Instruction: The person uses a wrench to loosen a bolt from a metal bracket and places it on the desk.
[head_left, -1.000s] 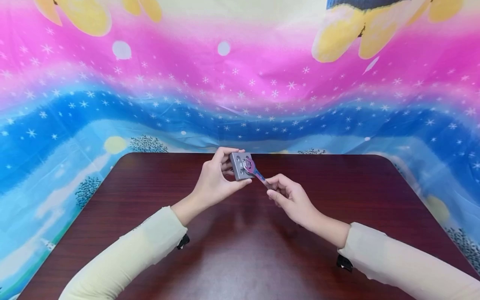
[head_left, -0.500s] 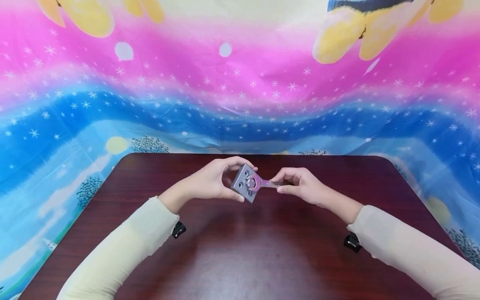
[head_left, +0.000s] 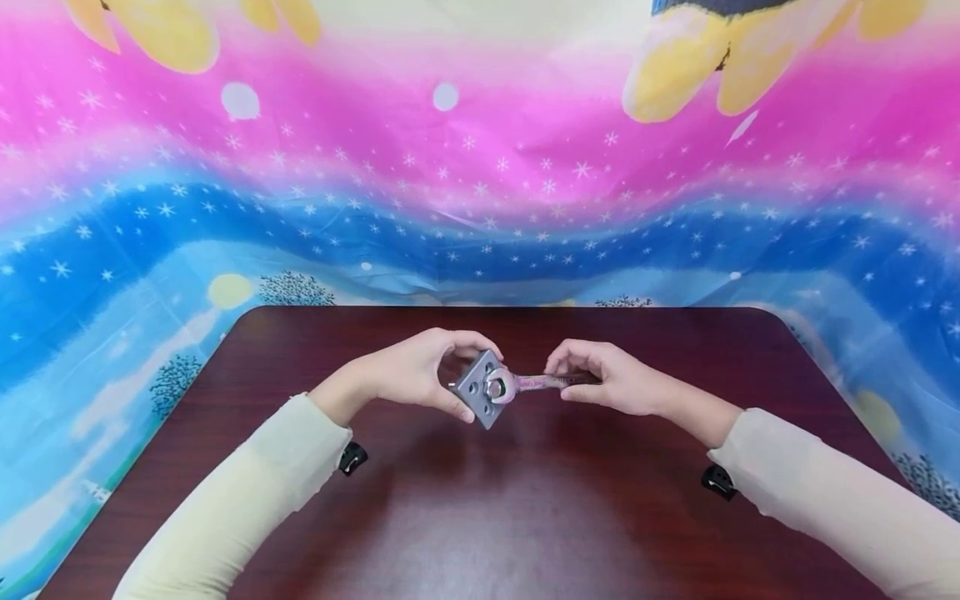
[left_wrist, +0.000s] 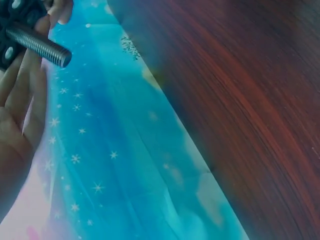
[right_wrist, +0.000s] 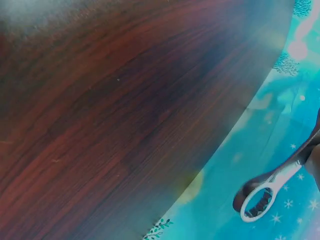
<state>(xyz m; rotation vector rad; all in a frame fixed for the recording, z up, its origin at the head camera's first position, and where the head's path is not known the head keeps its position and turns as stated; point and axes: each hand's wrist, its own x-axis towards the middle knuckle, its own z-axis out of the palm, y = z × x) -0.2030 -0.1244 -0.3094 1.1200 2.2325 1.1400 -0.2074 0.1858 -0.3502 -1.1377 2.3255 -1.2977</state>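
My left hand [head_left: 408,367] grips a grey square metal plate [head_left: 480,402] with several round holes by its edges, raised over the table and tilted. A bolt passes through the plate, its hexagonal head [head_left: 494,388] facing me. In the left wrist view its threaded shank [left_wrist: 42,46] sticks out of the plate's back. My right hand [head_left: 618,379] pinches the handle of a shiny combination wrench [head_left: 534,382], whose open-ended jaw sits at the bolt head. The wrench's ring end [right_wrist: 280,179] shows free in the right wrist view.
Both hands are above a dark reddish-brown wooden table [head_left: 480,517]. Behind it hangs a pink and blue printed cloth [head_left: 480,200], reaching down to the table's far edge. Small black devices [head_left: 720,482] are strapped under both sleeves.
The plate has come down toward me and turned in my left hand. The wrench has swung from slanting down right to nearly level, with my right hand drawn to the right.
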